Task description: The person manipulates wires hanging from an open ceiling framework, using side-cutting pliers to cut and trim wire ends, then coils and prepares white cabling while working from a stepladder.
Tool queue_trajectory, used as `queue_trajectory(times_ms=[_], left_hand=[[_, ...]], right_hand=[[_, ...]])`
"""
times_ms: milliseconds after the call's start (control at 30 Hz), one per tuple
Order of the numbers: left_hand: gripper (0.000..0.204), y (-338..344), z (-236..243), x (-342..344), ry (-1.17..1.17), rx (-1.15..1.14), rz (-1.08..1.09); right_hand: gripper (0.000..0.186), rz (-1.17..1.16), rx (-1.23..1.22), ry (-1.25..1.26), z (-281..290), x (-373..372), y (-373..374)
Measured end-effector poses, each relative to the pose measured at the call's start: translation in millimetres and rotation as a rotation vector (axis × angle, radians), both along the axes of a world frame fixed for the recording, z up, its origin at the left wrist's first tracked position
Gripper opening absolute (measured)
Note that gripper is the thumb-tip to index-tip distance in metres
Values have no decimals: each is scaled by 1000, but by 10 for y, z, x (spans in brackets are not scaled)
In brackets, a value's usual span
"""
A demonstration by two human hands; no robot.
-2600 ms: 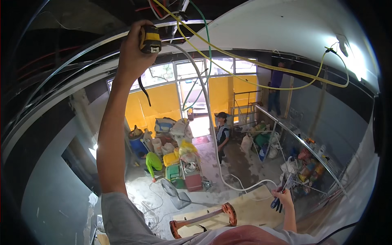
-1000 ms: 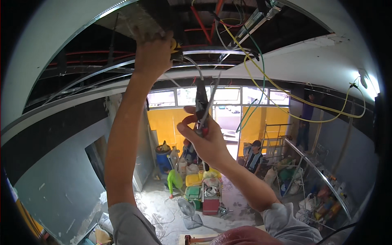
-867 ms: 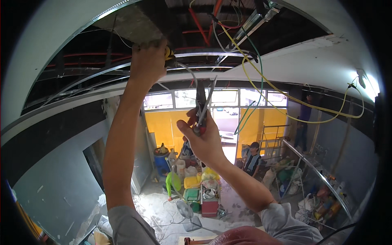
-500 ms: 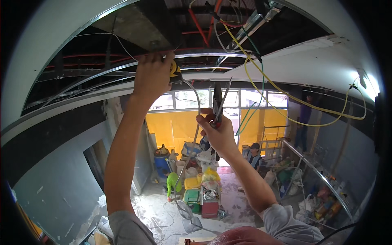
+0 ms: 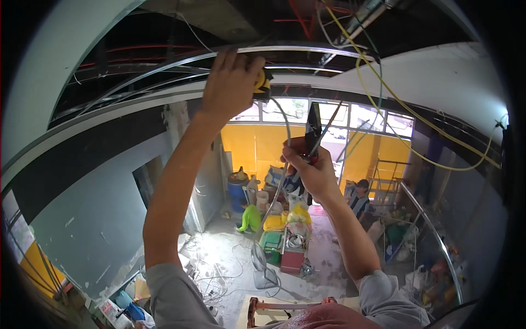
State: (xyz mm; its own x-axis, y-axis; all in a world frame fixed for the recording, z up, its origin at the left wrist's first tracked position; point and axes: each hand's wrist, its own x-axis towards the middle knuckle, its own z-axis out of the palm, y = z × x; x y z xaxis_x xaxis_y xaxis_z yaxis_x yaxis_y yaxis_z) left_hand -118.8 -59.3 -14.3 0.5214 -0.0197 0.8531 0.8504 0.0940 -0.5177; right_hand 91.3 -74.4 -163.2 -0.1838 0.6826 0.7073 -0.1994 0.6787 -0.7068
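Raised near a ceiling metal channel, my left hand has its fingers curled round a yellow-and-black tape measure; their tips reach the channel's edge. A grey cable hangs from beside the tape and runs past my right thumb. Lower and to the right, my right hand is closed on a bundle of hand tools, with a black upper part, a long thin metal piece and red on the handles. I cannot tell whether it grips the cable too.
Yellow wires and green ones loop at right. A co-worker in stripes and another in green are below, among sacks, a blue barrel and a fan. A metal rail is at right, an orange-ended step beneath me.
Since the earliest frame, my right hand has risen with the tools to beside the tape. Over the last second, the view has shifted and both hands appear farther right, the cable passing my right thumb.
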Motion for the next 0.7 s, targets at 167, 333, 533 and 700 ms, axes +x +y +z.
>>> queue_trajectory(times_ms=[167,333,533,700], left_hand=[[76,57,52,143,120,12,-46],[78,231,165,340,94,-138,-226],[74,652,466,397,-67,-367,-396],[70,941,630,459,-75,-394,-486]], right_hand=[[24,-22,-71,-18,13,211,-109],[30,-84,-89,-47,-34,409,-121],[32,-161,-63,-183,-443,635,-421],[33,-120,-332,-516,-1062,1141,-827]])
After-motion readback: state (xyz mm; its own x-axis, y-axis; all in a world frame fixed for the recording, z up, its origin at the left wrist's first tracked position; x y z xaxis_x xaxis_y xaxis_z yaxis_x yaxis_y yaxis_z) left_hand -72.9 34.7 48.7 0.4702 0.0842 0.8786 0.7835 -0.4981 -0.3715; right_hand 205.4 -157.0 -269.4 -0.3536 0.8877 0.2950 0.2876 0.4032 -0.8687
